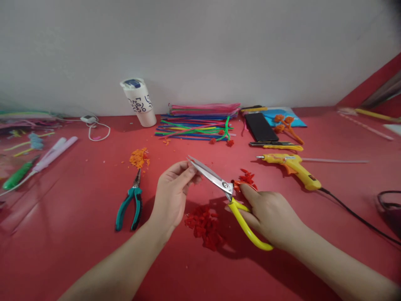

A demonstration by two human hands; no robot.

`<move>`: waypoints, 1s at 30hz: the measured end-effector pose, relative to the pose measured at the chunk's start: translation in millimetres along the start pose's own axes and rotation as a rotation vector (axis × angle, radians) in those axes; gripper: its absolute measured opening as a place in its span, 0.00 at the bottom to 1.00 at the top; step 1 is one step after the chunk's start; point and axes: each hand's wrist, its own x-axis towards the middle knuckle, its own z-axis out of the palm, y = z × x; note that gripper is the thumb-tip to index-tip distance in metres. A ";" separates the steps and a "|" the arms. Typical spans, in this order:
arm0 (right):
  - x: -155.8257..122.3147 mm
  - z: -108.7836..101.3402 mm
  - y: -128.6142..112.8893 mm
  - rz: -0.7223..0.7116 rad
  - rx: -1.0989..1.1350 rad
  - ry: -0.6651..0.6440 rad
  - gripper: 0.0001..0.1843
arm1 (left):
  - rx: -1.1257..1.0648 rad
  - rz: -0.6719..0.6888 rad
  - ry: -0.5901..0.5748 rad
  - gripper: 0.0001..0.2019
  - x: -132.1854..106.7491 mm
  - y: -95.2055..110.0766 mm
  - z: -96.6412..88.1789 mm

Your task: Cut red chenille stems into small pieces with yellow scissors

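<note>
My right hand (272, 213) grips a pair of scissors (216, 177) with yellow and orange handles, the blades slightly apart and pointing up and left. At the blade tips, my left hand (173, 188) is closed in a pinch with thumb against fingers. What it pinches, if anything, is too small to make out. Below the scissors lies a heap of red fuzzy pieces (205, 228). A smaller group of red pieces (247, 177) sits just beyond my right hand. Left of my left hand are teal-handled pliers (129, 205) and a pile of orange clippings (138, 157).
Bundles of colored pipe cleaners (194, 125) lie at the back near a white tumbler (140, 102). On the right are a yellow glue gun (291, 167) with its cord, a black phone (261, 126) and orange fuzzy flowers (286, 125). A pink stick-shaped appliance (54, 154) lies left.
</note>
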 end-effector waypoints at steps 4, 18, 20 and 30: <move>-0.5 -0.2 0.0 0.017 0.002 -0.014 0.18 | 0.016 0.000 0.008 0.01 0.4 0.6 0.1; 5.4 -7.7 -0.4 0.212 0.452 -0.036 0.16 | 0.049 -0.088 -0.047 0.02 -1.0 -1.3 0.9; 7.2 -11.2 -4.6 0.298 0.747 -0.054 0.15 | 0.062 -0.199 -0.132 0.03 -4.1 -3.6 2.5; 6.5 -9.4 -10.3 0.402 1.453 -0.154 0.15 | 0.153 -0.567 -0.450 0.03 -17.6 -11.1 8.7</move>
